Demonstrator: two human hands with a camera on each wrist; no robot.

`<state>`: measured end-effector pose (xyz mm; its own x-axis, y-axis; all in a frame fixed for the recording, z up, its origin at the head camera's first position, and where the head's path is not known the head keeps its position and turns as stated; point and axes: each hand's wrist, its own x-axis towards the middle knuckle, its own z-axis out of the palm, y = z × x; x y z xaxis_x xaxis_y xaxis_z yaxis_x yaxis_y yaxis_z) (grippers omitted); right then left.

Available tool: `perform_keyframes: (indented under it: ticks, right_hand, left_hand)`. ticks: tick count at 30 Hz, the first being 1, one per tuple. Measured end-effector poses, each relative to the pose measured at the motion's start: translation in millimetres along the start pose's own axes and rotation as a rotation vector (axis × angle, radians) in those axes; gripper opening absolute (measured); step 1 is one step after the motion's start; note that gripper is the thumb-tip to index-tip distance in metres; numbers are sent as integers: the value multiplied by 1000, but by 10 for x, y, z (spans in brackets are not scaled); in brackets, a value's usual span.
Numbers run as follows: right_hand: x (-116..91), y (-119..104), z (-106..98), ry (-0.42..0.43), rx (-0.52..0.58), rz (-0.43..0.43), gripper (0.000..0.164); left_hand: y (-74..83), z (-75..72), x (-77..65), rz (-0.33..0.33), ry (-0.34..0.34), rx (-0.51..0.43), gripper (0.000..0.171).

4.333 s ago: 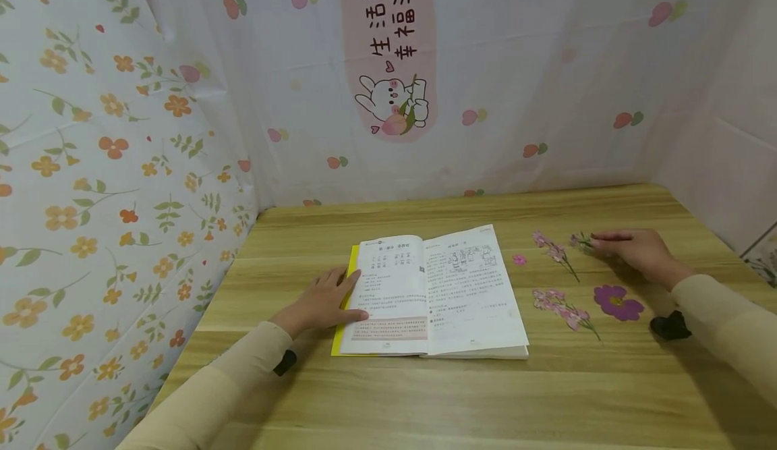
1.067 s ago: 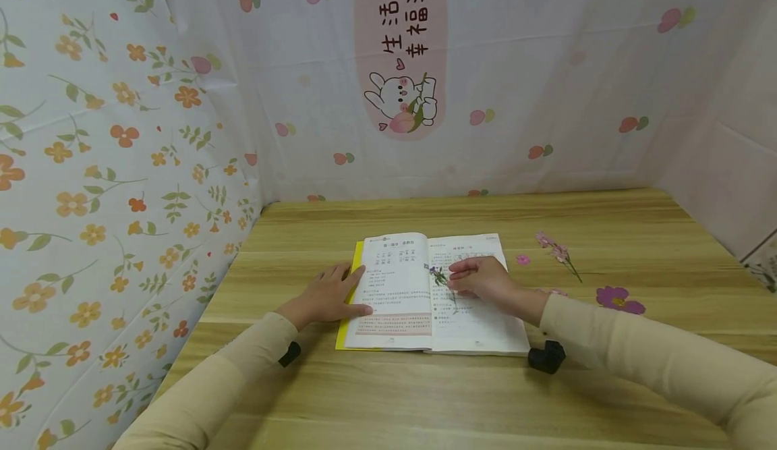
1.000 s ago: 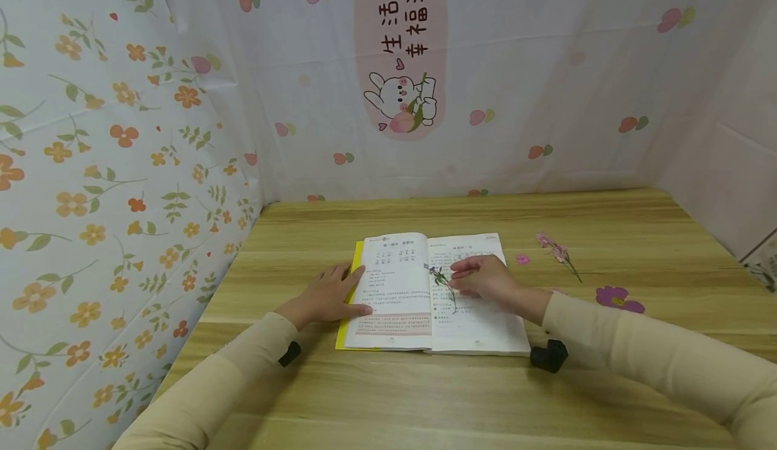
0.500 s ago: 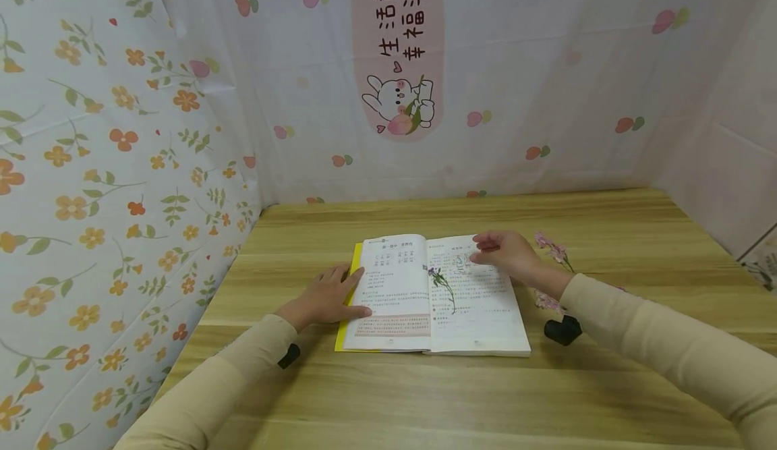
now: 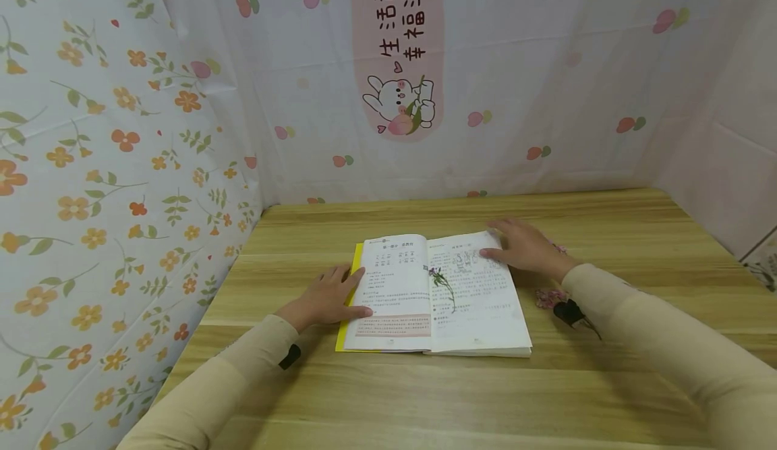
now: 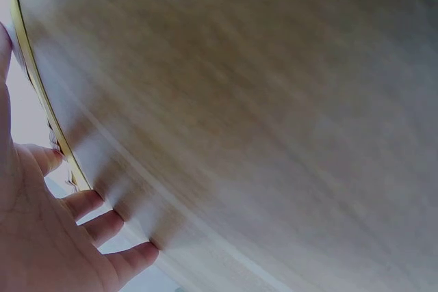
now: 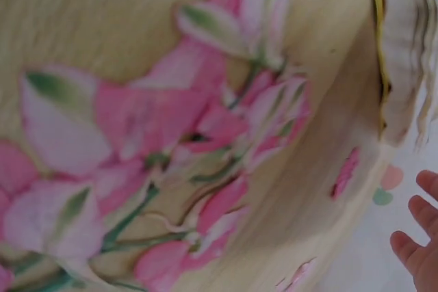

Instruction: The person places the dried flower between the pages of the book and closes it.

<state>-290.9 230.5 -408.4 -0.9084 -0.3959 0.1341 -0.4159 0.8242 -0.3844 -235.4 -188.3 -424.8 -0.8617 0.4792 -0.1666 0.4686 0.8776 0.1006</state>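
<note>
An open book (image 5: 485, 315) with a yellow cover edge lies on the table. Across its right page, close to the fold, rests a purple flower sprig (image 5: 446, 289) with a green stem. My left hand (image 5: 328, 295) holds down the left margin, thumb over the page and fingers extended along the outer edge; the left wrist view shows this hand (image 6: 61, 230) with fingertips on the wood. At the upper right corner of the book is my right hand (image 5: 525, 251), holding nothing, its thumb over the page margin and its fingers extended past the edge.
Right of the book lies a pink flower sprig (image 5: 549, 298), filling much of the right wrist view; a small pink flower (image 7: 345, 172) shows beyond it. Another pink sprig is mostly hidden behind the right hand. Patterned cloth (image 5: 522, 99) hangs behind the wooden table (image 5: 388, 396).
My right hand carried the purple sprig from the table's right side to the book's right page and let go of it, then moved right to the page's corner. My left hand stayed put.
</note>
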Motion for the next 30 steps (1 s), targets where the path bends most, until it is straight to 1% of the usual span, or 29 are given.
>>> perform_keyframes:
  ticks: [4, 6, 8, 12, 21, 24, 27, 30]
  right_hand:
    - [23, 60, 51, -37, -97, -68, 78]
    - [30, 94, 80, -73, -141, -91, 78]
    - [35, 122, 105, -107, -163, -101, 78]
    - [39, 167, 155, -145, -189, -113, 78]
    - [34, 161, 164, -139, -217, -114, 77]
    - [32, 163, 176, -110, -222, -123, 76]
    - [28, 168, 186, -57, -222, -140, 74]
    - [33, 145, 173, -17, -174, -141, 74]
  left_hand:
    - [-5, 2, 0, 5, -1, 4, 95]
    - [-10, 11, 2, 8, 0, 12, 95]
    - [-13, 20, 5, 12, 4, 21, 94]
    - [-10, 25, 6, 15, 10, 46, 94]
    - [6, -6, -11, 38, 31, 96, 93]
    - [8, -1, -11, 42, 32, 104, 93]
    - [9, 6, -8, 45, 35, 106, 92]
    - [11, 11, -8, 44, 36, 109, 92]
